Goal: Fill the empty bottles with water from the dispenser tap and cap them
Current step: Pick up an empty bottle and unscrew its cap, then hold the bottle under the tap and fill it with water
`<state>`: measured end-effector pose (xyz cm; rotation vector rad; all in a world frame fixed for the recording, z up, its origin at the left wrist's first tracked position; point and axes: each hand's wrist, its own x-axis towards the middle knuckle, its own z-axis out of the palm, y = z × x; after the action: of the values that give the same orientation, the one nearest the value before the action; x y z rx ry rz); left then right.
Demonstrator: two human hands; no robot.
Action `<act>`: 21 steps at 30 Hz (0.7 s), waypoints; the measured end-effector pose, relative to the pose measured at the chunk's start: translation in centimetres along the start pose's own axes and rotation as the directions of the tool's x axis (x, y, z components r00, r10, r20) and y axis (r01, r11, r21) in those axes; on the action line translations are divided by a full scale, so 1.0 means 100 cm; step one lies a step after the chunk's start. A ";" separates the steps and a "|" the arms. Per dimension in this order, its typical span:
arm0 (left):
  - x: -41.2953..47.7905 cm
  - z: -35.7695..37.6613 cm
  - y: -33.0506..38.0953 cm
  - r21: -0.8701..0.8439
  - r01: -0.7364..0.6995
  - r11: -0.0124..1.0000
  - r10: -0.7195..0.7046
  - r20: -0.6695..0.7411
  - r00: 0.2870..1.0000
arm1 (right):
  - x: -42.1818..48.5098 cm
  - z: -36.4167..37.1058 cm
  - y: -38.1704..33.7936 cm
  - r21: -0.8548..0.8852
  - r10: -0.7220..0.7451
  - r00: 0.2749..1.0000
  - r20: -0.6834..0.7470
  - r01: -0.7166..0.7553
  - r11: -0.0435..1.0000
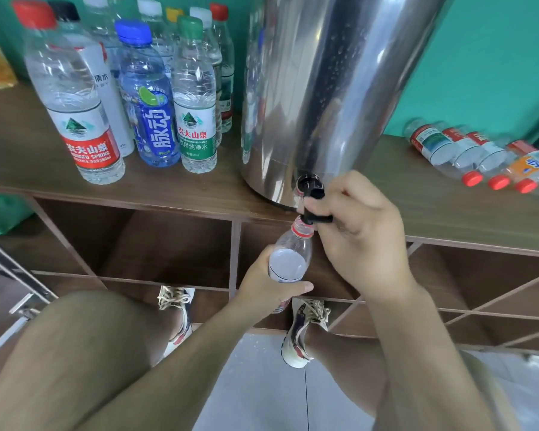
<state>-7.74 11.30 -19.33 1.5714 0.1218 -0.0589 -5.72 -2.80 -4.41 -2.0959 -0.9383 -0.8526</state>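
Grips the bottle (288, 259) round its body with the left hand (268, 287), tilted, mouth just under the tap (311, 194), beyond the shelf (199, 194) edge, likely to catch the stream. Curls the right hand (361, 231) round the tap lever, apparently to control flow.

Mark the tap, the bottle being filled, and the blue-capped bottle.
tap (312, 187): head view, black lever.
bottle being filled (288, 262): head view, clear body.
blue-capped bottle (157, 132): head view, blue label.

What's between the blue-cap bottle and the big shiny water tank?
A green-capped bottle stands between the blue-capped bottle and the steel dispenser, in the head view.
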 end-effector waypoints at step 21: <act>0.000 0.001 0.001 0.025 -0.003 1.000 0.004 -0.014 1.000 | -0.023 -0.011 0.013 0.297 0.353 0.935 -0.033 -0.328 0.897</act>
<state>-7.74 11.16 -19.26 1.5967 0.1294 -0.0469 -6.25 -5.17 -5.97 -1.8779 -0.5810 -0.5798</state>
